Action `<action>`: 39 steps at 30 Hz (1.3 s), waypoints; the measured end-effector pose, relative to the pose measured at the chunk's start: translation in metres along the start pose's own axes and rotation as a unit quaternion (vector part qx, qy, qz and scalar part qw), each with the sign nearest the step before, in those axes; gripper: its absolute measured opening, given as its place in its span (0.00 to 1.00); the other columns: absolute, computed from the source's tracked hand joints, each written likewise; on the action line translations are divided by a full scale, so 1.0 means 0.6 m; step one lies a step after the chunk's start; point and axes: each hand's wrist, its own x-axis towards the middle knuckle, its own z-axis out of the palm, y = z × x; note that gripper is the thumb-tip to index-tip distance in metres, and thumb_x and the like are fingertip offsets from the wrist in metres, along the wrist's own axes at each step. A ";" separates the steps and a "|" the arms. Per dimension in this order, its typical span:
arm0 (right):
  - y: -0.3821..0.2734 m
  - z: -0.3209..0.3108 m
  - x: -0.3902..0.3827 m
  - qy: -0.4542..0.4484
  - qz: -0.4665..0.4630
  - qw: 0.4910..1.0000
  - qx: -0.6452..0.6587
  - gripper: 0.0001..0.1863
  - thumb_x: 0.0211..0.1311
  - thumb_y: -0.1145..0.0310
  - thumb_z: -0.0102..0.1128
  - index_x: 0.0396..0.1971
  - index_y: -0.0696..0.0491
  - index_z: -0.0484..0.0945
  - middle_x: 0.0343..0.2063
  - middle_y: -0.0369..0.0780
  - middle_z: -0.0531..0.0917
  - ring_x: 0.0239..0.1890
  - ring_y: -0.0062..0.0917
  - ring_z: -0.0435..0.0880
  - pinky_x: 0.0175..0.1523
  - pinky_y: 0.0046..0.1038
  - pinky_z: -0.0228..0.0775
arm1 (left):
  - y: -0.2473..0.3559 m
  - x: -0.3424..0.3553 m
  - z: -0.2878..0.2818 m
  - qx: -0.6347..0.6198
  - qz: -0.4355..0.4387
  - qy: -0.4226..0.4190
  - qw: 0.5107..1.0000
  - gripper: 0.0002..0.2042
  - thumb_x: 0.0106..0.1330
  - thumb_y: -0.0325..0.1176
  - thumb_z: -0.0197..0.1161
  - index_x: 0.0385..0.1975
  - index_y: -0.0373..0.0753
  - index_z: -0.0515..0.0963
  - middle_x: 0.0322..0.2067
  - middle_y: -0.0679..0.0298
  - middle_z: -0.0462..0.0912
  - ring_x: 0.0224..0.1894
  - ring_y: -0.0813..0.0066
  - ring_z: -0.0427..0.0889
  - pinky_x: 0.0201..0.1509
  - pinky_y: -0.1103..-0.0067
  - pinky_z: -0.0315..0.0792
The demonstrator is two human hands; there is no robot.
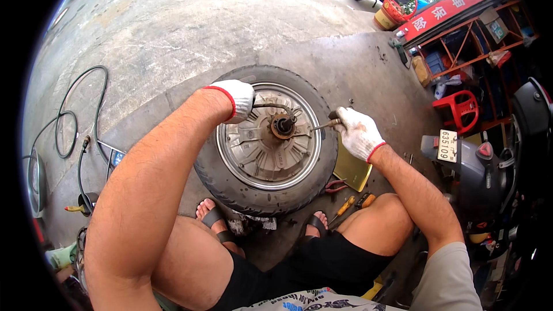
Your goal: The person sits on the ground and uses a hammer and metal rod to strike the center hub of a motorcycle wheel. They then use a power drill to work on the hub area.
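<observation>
A hub motor wheel (pixel 271 158) with a black tyre lies flat on the floor between my feet, its silver cover facing up. From the dark axle (pixel 283 125) at its middle a black cable (pixel 269 105) runs left to my left hand (pixel 239 99). That hand, in a white knitted glove with a red cuff, is closed around the cable over the rim; its fingertips are mostly hidden. My right hand (pixel 358 132), gloved alike, grips a screwdriver (pixel 327 124). The thin metal shaft points left over the rim's right edge, and the handle is hidden in the glove.
Red-handled pliers (pixel 336 186), a yellow screwdriver (pixel 345 205) and a gold flat box (pixel 352 167) lie right of the tyre. A scooter (pixel 481 164), a red stool (pixel 457 109) and a shelf rack (pixel 455 52) stand at right. A hose (pixel 102 101) coils at left.
</observation>
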 end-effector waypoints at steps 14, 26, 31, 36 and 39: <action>-0.065 -0.037 0.039 -0.098 -0.031 0.985 -0.141 0.15 0.69 0.58 0.56 0.40 0.56 0.75 0.32 0.49 0.85 0.39 0.45 0.86 0.45 0.41 0.78 | 0.012 -0.007 -0.014 0.025 0.003 -0.011 1.000 0.13 0.59 0.26 0.59 0.42 0.35 0.87 0.42 0.47 0.87 0.45 0.54 0.88 0.48 0.67 0.80; -0.037 -0.015 0.055 -0.097 -0.167 0.951 -0.241 0.13 0.64 0.60 0.56 0.37 0.55 0.79 0.30 0.49 0.86 0.35 0.45 0.87 0.44 0.44 0.78 | 0.000 -0.015 -0.008 0.002 -0.001 0.005 1.000 0.11 0.59 0.28 0.59 0.37 0.36 0.86 0.36 0.46 0.86 0.40 0.48 0.86 0.44 0.64 0.79; -0.049 -0.008 0.067 -0.158 0.062 0.977 -0.128 0.17 0.69 0.58 0.53 0.38 0.58 0.80 0.31 0.53 0.86 0.39 0.50 0.86 0.48 0.43 0.77 | -0.006 -0.003 -0.002 0.012 0.016 0.012 1.000 0.10 0.59 0.28 0.59 0.37 0.36 0.86 0.36 0.46 0.86 0.39 0.48 0.86 0.44 0.64 0.79; -0.058 -0.027 0.063 -0.176 -0.002 0.970 -0.168 0.12 0.68 0.64 0.53 0.41 0.55 0.79 0.35 0.51 0.85 0.42 0.46 0.86 0.49 0.44 0.77 | 0.003 -0.014 -0.011 -0.003 -0.003 0.010 1.000 0.11 0.60 0.28 0.59 0.38 0.36 0.86 0.37 0.45 0.86 0.40 0.48 0.86 0.44 0.63 0.79; -0.045 -0.028 0.060 -0.181 -0.125 0.944 -0.246 0.10 0.65 0.68 0.54 0.43 0.53 0.78 0.37 0.47 0.84 0.42 0.42 0.86 0.48 0.44 0.76 | -0.001 -0.019 -0.013 -0.004 -0.009 0.004 1.000 0.11 0.60 0.28 0.60 0.39 0.36 0.86 0.37 0.45 0.86 0.41 0.48 0.87 0.44 0.63 0.80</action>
